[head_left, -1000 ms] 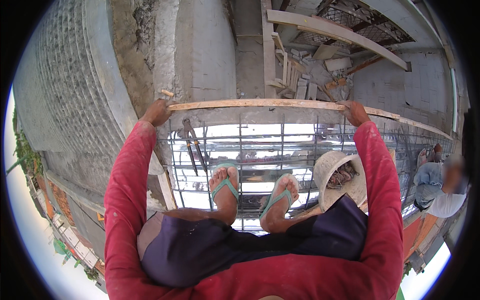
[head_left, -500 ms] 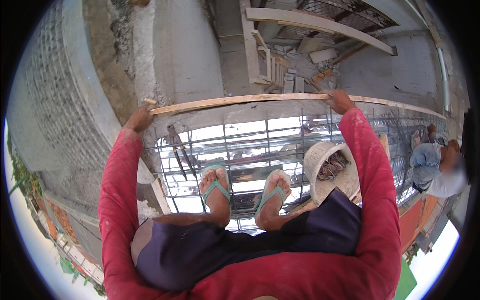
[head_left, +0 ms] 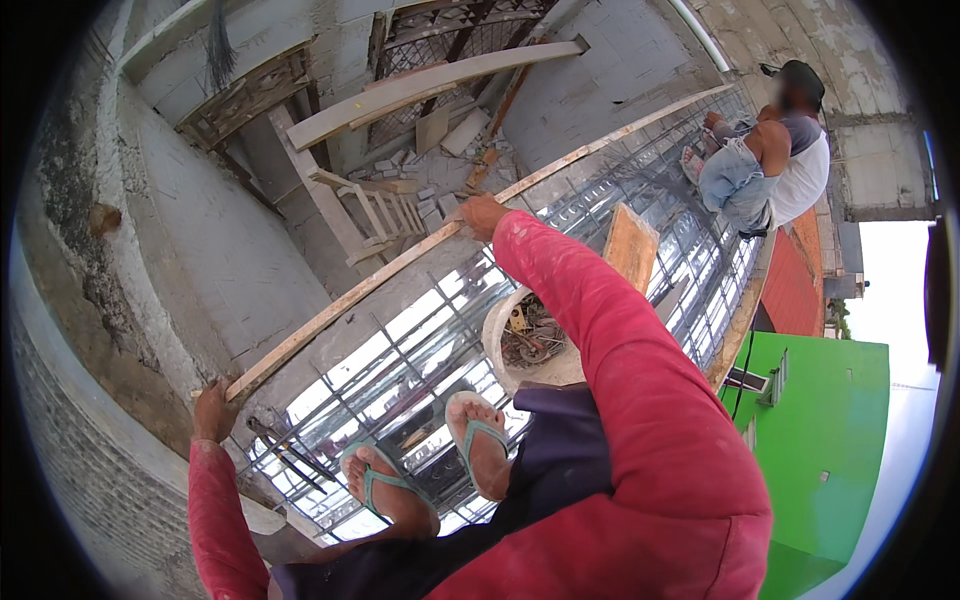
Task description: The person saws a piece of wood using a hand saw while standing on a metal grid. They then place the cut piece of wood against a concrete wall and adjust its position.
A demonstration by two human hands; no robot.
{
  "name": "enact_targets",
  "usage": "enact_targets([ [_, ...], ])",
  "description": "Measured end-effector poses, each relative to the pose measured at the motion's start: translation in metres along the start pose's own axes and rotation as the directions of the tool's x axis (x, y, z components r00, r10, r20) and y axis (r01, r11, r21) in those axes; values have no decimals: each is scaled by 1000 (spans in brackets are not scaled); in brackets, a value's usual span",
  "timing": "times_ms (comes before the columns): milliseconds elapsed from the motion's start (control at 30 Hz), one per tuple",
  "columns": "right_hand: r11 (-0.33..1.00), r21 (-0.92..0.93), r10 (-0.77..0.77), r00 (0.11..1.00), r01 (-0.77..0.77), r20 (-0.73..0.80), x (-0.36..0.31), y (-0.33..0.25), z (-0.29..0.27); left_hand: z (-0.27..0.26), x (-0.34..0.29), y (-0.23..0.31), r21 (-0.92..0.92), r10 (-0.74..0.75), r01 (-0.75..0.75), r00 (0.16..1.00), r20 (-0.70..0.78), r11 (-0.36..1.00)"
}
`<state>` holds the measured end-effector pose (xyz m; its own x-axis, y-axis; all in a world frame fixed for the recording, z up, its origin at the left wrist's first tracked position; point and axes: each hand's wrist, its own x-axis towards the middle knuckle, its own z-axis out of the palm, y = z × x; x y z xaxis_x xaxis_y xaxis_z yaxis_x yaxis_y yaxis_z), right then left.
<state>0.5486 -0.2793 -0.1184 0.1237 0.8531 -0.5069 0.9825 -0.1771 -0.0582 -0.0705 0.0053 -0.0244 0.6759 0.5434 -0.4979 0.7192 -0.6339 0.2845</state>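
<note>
A long, thin wooden strip (head_left: 320,322) runs along the concrete edge, slanting from lower left to upper right. Near its left end, my left hand (head_left: 213,412) is closed on it. My right hand (head_left: 483,216) grips the same strip farther along, its fingers over the far side. Steel reinforcing mesh (head_left: 400,350) lies on shiny sheeting between the strip and my sandalled feet. Dark-handled pincers (head_left: 300,462) rest on the mesh close to my left hand. Below my right forearm stands a pale, dirty bucket (head_left: 496,335) with tangled wire pieces (head_left: 533,340) in it.
A co-worker (head_left: 798,185) crouches at the strip's far right end. Beside the bucket is a wooden board (head_left: 630,245). Past the strip the level drops to a lower area with rubble (head_left: 430,185), a timber frame (head_left: 375,215) and a long plank (head_left: 430,85).
My view has turned to the right, so the strip now appears slanted and the co-worker shows more fully. Both hands keep hold of the strip.
</note>
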Motion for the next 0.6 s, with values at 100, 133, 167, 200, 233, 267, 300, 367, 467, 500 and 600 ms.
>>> enact_targets([
  [100,1000,-17,-11,999,12,43,4,-11,-12,0,4,5,11,-24,23,998,57,1000],
  [133,1000,-9,4,999,-4,50,1,-12,-13,-2,6,10,-39,-14,16,998,57,999],
  [167,1000,-2,14,999,-14,49,0,-13,-19,0,10,9,-47,26,-24,999,38,999],
  [200,1000,13,18,999,-19,50,-2,-20,-23,3,12,1,-48,60,-59,998,25,997],
  [233,999,36,11,999,-12,32,-4,-24,-28,5,14,-7,-49,94,-94,995,13,994],
  [267,998,60,-3,1000,2,12,-6,-33,-40,6,12,-14,-72,102,-100,995,15,992],
  [300,997,76,-3,1000,3,-5,-12,-34,-49,7,14,-16,-102,123,-121,992,14,987],
  [367,998,61,20,998,-23,56,-11,-25,-43,16,21,-12,-128,145,-141,989,28,982],
  [467,996,36,81,987,-87,136,-9,-27,-53,19,22,-11,-100,130,-125,991,45,987],
  [500,994,29,104,981,-110,162,-10,-28,-54,19,22,-10,-101,145,-141,989,37,985],
  [600,991,90,89,992,-97,87,-16,-29,-52,18,27,-7,-88,170,-163,983,75,983],
])
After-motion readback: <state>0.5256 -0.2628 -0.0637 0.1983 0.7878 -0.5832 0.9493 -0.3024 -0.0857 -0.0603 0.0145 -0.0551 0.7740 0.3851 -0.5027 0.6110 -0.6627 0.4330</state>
